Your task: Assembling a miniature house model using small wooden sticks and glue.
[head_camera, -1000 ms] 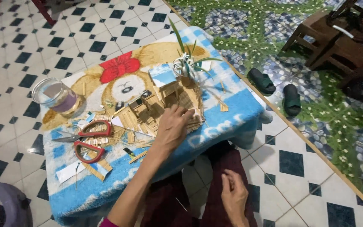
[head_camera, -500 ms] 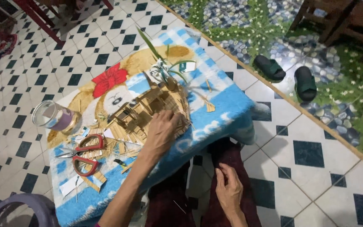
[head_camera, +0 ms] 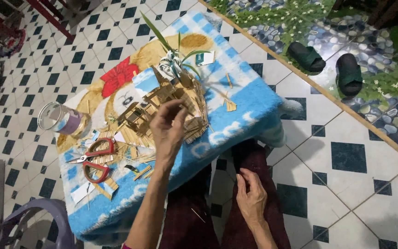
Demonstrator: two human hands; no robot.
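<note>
Lifted since the earlier frame: left hand [head_camera: 169, 127], fingers loosely apart, hovering over stick-built model house [head_camera: 171, 103] at worktop [head_camera: 249, 99] centre. Right hand [head_camera: 250, 196] laid open on lap. House judged light, fragile; best gripped at base. Scissors [head_camera: 95, 159] near left edge.

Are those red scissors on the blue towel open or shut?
Shut: the scissors lie flat, blades together in one point, left of the left hand.

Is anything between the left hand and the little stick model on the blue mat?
Nothing visible. The left hand is directly over the stick model, fingers at its pieces. The red scissors lie apart on the mat.
</note>
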